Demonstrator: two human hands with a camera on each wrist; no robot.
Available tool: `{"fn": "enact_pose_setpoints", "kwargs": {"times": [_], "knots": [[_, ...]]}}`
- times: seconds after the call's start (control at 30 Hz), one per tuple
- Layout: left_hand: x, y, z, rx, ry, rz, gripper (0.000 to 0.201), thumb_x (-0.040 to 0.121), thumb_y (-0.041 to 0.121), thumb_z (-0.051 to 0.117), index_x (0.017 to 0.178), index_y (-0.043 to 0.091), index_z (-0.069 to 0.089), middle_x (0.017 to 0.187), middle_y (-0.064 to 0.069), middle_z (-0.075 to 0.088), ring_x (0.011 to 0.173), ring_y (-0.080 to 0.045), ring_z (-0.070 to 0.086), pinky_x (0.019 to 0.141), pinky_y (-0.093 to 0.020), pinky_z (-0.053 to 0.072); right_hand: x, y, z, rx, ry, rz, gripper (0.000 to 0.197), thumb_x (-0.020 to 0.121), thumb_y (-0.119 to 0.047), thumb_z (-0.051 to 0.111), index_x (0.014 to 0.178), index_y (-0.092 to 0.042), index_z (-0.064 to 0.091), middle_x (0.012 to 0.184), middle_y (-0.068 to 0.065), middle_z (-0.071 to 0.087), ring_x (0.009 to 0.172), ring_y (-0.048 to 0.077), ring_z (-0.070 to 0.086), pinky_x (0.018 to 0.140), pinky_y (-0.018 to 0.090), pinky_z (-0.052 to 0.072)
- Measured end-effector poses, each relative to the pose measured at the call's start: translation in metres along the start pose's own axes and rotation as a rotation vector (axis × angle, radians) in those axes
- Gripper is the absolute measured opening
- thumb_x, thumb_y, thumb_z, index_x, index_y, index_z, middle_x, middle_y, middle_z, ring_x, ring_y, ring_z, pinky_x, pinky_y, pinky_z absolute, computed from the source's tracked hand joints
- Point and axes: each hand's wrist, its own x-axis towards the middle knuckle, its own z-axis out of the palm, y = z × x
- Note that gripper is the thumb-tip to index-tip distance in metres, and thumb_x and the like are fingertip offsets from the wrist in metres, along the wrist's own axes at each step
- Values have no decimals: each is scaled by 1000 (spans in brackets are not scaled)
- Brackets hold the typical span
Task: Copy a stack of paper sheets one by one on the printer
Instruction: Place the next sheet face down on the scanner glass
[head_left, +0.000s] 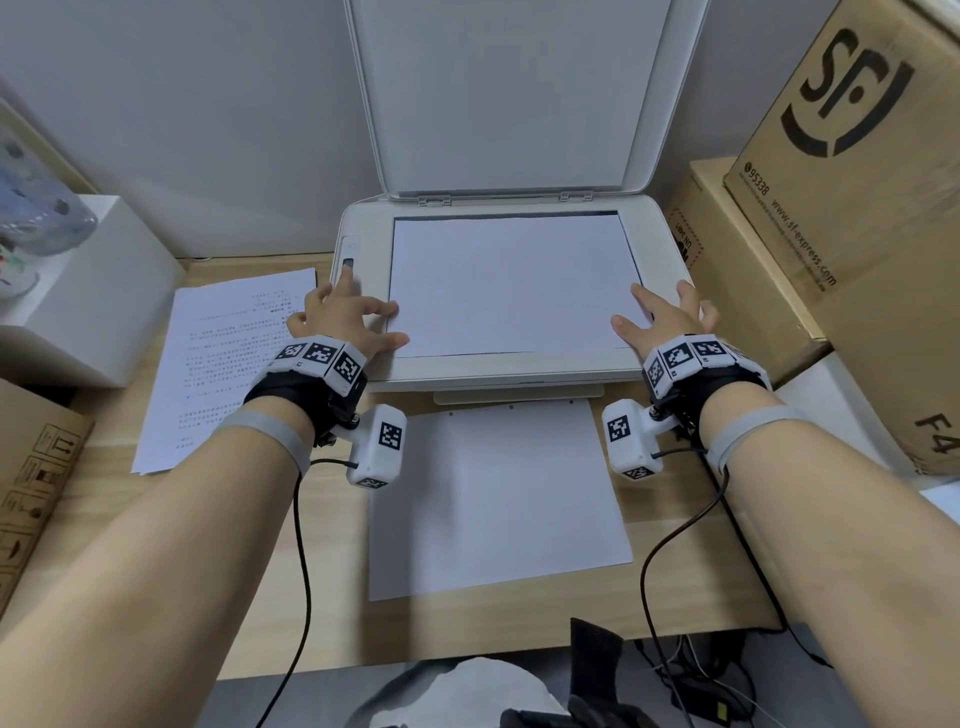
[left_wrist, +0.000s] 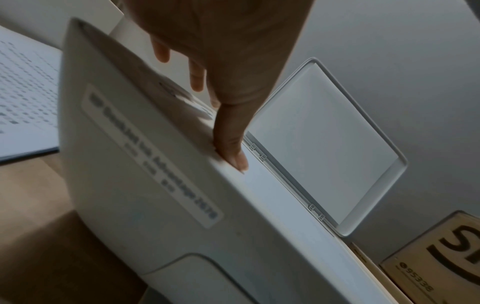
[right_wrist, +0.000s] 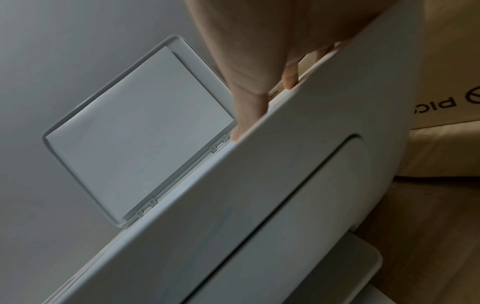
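Observation:
A white printer (head_left: 363, 374) stands at the back of the desk with its scanner lid (head_left: 504, 93) raised upright. A white sheet (head_left: 511, 286) lies face down on the scanner glass. My left hand (head_left: 353, 317) rests with spread fingers on the sheet's left edge and the printer's control strip. My right hand (head_left: 660, 317) rests on the sheet's near right corner, fingers straight. A printed stack of sheets (head_left: 223, 364) lies on the desk left of the printer. A blank sheet (head_left: 493, 499) lies in front of the printer. The wrist views show my left hand (left_wrist: 231, 152) and right hand (right_wrist: 246, 115) on the printer top.
Cardboard boxes (head_left: 841, 208) crowd the right side against the printer. A white box (head_left: 88, 291) and another cardboard box (head_left: 31, 483) sit at the left. Cables (head_left: 670, 545) trail from both wrists over the wooden desk (head_left: 322, 597) edge.

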Motion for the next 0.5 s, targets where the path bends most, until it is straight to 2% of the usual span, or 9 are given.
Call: {"fn": "enact_pose_setpoints", "kwargs": {"times": [0.5], "knots": [[-1, 2, -5, 37, -22, 26, 50, 77, 45, 73, 124, 41, 58, 159, 8, 9, 145, -22, 8, 111, -50, 12, 0, -1, -2, 6, -22, 19, 55, 86, -51, 56, 138, -43, 39, 157, -5, 4, 142, 26, -3, 113, 52, 17]]}}
